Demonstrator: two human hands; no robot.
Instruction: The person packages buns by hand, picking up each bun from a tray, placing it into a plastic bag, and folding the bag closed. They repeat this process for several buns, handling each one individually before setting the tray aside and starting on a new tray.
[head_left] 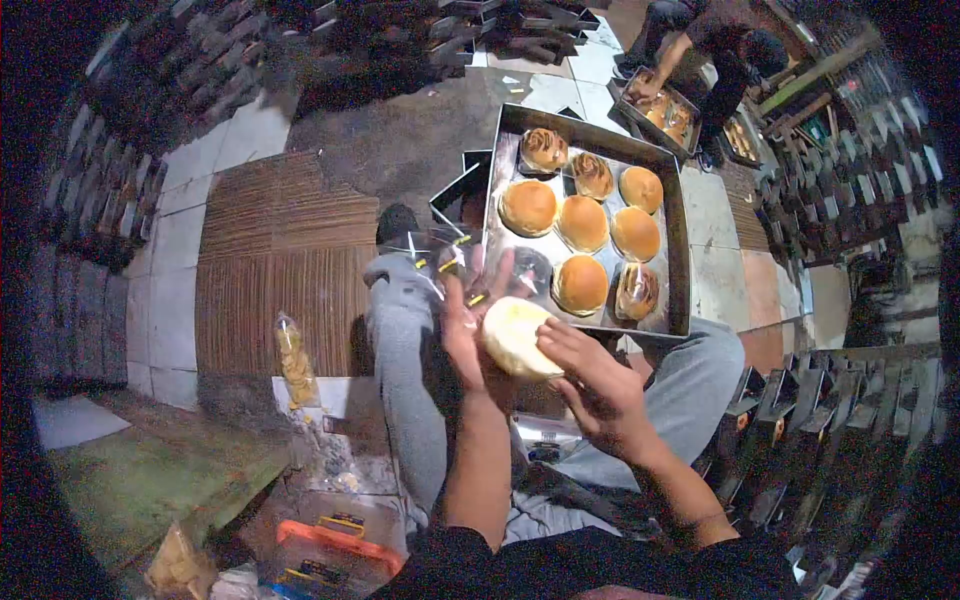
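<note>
A pale round bun (pixel 515 336) sits between both hands, just in front of the metal baking tray (pixel 678 240) that rests across the seated person's grey-trousered legs. The left hand (pixel 462 325) stands upright with its palm turned toward the bun and seems to hold a clear plastic bag (pixel 525 270) against it, though how the thumb grips the film cannot be made out. The right hand (pixel 590 378) cups the bun from the near side, fingers curled over its top and edge in a loose pinch. On the tray lie more glazed buns (pixel 582 222) in rows, a few already wrapped, like the one at the near right corner (pixel 637 290) and two at the far end (pixel 545 148). To do this step well, the right hand should, I judge, keep its hold light so the soft crust does not dent, and guide the bun in squarely while the left hand keeps the bag mouth wide and taut. A strip of empty bags (pixel 430 250) lies on the left knee, touching the tray's near left side. Farther off, another person (pixel 720 40) bends over a second tray (pixel 665 110) on the floor.
</note>
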